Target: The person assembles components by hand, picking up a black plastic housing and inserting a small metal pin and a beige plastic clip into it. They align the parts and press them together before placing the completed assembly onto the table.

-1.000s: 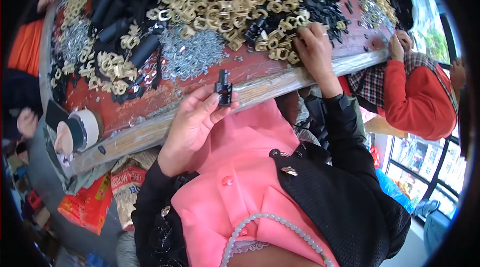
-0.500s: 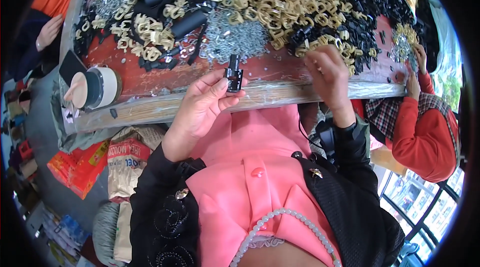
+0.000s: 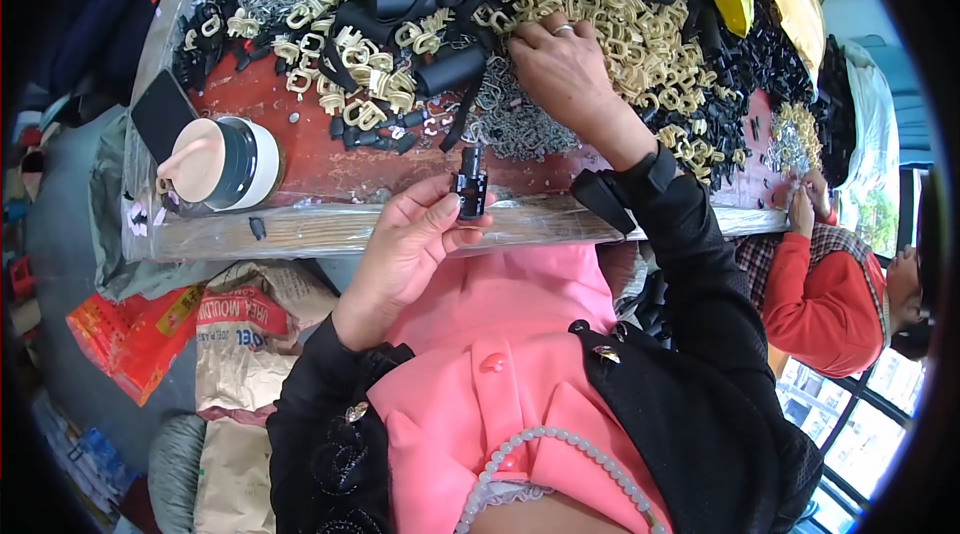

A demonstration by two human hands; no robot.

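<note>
Left hand [image 3: 405,249] pinches a small black clip part [image 3: 471,184] between thumb and fingertips, held upright, long axis pointing far, just over the near edge of the bench [image 3: 300,159]. Right hand [image 3: 565,74] lies farther and to the right, fingers curled down into the heap of cream rings [image 3: 640,34], touching them; can't tell if it grips one. Grey metal springs [image 3: 515,124] lie between the two hands, just beyond the clip. The rings are far-right of the clip, right hand nearer to them. Black tubes [image 3: 450,69] lie far-left of that hand.
</note>
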